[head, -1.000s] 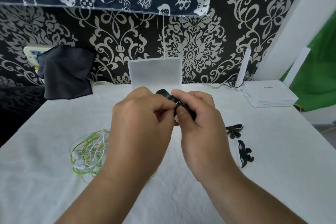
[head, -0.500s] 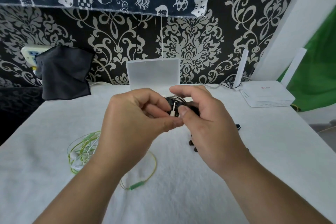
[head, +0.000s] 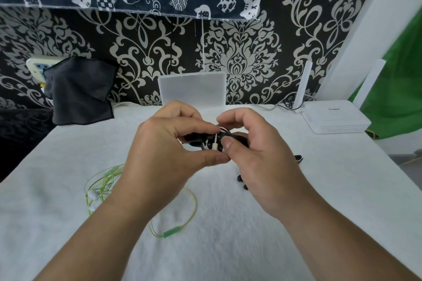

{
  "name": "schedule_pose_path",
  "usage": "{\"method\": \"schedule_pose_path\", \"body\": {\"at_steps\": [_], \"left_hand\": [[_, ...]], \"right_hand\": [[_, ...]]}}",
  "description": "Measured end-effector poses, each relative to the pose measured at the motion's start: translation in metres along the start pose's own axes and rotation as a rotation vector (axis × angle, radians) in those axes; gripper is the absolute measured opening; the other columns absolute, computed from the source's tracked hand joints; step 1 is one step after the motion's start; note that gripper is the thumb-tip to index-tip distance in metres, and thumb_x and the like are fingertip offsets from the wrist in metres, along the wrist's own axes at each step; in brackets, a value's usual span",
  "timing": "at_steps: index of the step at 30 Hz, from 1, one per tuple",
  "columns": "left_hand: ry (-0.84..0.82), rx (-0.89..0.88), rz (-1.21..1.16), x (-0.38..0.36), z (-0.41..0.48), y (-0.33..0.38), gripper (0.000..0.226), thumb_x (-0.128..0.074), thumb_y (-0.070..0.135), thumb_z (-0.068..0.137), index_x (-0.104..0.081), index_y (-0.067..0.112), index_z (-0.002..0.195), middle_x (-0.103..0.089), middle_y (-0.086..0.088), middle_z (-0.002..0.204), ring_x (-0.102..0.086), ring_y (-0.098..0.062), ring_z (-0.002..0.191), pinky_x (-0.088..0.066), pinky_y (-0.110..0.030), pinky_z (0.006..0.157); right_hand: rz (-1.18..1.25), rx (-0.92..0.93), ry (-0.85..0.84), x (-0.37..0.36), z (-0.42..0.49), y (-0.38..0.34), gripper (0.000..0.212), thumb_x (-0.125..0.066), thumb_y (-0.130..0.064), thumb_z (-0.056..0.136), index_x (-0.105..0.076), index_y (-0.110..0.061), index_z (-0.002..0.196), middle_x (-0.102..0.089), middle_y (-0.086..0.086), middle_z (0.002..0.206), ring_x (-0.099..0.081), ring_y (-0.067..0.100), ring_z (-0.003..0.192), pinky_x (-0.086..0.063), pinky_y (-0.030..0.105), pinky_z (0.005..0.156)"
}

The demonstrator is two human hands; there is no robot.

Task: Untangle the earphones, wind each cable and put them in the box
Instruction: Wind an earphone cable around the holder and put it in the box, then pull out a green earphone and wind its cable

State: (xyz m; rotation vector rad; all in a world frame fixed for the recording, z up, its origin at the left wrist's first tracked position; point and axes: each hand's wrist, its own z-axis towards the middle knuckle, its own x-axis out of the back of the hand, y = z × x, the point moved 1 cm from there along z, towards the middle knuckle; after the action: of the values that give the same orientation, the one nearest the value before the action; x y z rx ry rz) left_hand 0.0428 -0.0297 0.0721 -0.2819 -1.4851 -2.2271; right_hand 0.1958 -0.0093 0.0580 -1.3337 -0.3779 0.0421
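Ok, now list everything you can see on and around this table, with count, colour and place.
black earphones: one, black, held above table centre
green earphones: one, green and white, loose on table, left
box: one, clear, back centre, lid raised
router: one, white, back right
cloth: one, dark grey, back left
small black pieces: at least three, black, table, right of centre
table cover: one, white
left hand: one, grips black earphones
right hand: one, fingers pinch black earphones
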Motion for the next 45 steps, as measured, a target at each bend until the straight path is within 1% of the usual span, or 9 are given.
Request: {"method": "schedule_pose_path", "body": {"at_steps": [5, 11, 18, 23, 27, 31, 35, 40, 45], "left_hand": [[0.005, -0.011, 0.018, -0.005, -0.001, -0.006, 0.034, -0.085, 0.037, 0.051, -0.078, 0.036, 0.084, -0.060, 0.012, 0.086, -0.060, -0.002, 0.076, -0.042, -0.007, 0.068], [-0.026, 0.047, 0.088, -0.011, -0.004, -0.028, 0.038, -0.092, 0.023, 0.058, -0.076, 0.038, 0.089, -0.062, 0.014, 0.089, -0.063, -0.003, 0.083, -0.044, -0.008, 0.071], [-0.034, 0.172, 0.203, 0.010, -0.003, -0.047, 0.064, -0.081, 0.060, 0.051, -0.069, 0.037, 0.110, -0.062, 0.019, 0.105, -0.061, 0.004, 0.096, -0.050, -0.020, 0.085], [0.196, 0.376, 0.227, 0.029, 0.001, -0.069, 0.030, -0.076, 0.033, 0.082, -0.066, 0.032, 0.111, -0.065, 0.012, 0.102, -0.063, -0.003, 0.090, -0.050, -0.028, 0.077], [0.067, 0.505, 0.325, 0.028, -0.001, -0.087, 0.034, -0.064, 0.024, 0.093, -0.060, 0.026, 0.126, -0.063, 0.007, 0.114, -0.062, -0.011, 0.097, -0.050, -0.034, 0.085], [-0.116, 0.495, 0.471, 0.019, -0.002, -0.088, 0.042, -0.058, 0.027, 0.096, -0.051, 0.029, 0.138, -0.052, 0.001, 0.136, -0.055, -0.016, 0.119, -0.043, -0.027, 0.094], [-0.232, 0.468, 0.544, 0.012, -0.001, -0.085, 0.056, -0.055, 0.032, 0.098, -0.036, 0.027, 0.150, -0.042, 0.002, 0.150, -0.043, -0.016, 0.135, -0.032, -0.024, 0.102], [-0.211, 0.520, 0.452, 0.010, 0.003, -0.090, 0.055, -0.056, 0.033, 0.098, -0.038, 0.028, 0.150, -0.048, 0.003, 0.148, -0.045, -0.016, 0.135, -0.036, -0.028, 0.106], [-0.159, 0.544, 0.364, 0.009, 0.006, -0.103, 0.049, -0.058, 0.027, 0.096, -0.047, 0.027, 0.144, -0.055, 0.003, 0.141, -0.051, -0.016, 0.130, -0.044, -0.038, 0.106]], "right_hand": [[-0.023, -0.023, -0.007, -0.001, 0.001, 0.004, 0.027, -0.054, -0.006, 0.098, -0.060, -0.028, 0.112, -0.061, -0.014, 0.103, -0.059, -0.005, 0.073, -0.043, 0.009, 0.056], [0.257, -0.301, 0.073, -0.009, 0.009, 0.019, 0.017, -0.063, 0.001, 0.089, -0.072, -0.014, 0.092, -0.073, -0.001, 0.079, -0.066, 0.013, 0.067, -0.049, 0.019, 0.057], [0.256, -0.467, 0.161, -0.016, 0.022, 0.039, 0.021, -0.077, 0.002, 0.080, -0.068, -0.008, 0.095, -0.074, 0.013, 0.093, -0.073, 0.021, 0.075, -0.054, 0.023, 0.064], [0.236, -0.527, 0.304, -0.010, 0.036, 0.053, 0.035, -0.080, 0.008, 0.069, -0.068, -0.012, 0.095, -0.074, 0.019, 0.095, -0.074, 0.036, 0.087, -0.053, 0.053, 0.098], [0.164, -0.436, 0.384, -0.013, 0.051, 0.055, 0.032, -0.082, -0.008, 0.064, -0.067, -0.019, 0.090, -0.075, 0.007, 0.081, -0.075, 0.033, 0.082, -0.056, 0.054, 0.091], [-0.256, -0.291, 0.333, -0.021, 0.085, 0.053, 0.017, -0.079, -0.026, 0.074, -0.066, -0.021, 0.083, -0.069, -0.004, 0.076, -0.069, 0.021, 0.079, -0.055, 0.034, 0.073], [-0.826, -0.248, 0.189, -0.037, 0.120, 0.053, 0.017, -0.065, -0.012, 0.078, -0.050, -0.012, 0.068, -0.054, 0.002, 0.066, -0.055, 0.028, 0.070, -0.039, 0.031, 0.050], [-1.181, -0.300, -0.039, -0.058, 0.140, 0.059, 0.017, -0.063, -0.008, 0.084, -0.048, -0.015, 0.080, -0.050, 0.003, 0.084, -0.051, 0.024, 0.081, -0.044, 0.030, 0.068], [-1.336, -0.396, -0.429, -0.065, 0.152, 0.061, 0.028, -0.060, -0.030, 0.093, -0.051, -0.011, 0.075, -0.050, 0.001, 0.076, -0.054, 0.023, 0.083, -0.043, 0.027, 0.065]]}}
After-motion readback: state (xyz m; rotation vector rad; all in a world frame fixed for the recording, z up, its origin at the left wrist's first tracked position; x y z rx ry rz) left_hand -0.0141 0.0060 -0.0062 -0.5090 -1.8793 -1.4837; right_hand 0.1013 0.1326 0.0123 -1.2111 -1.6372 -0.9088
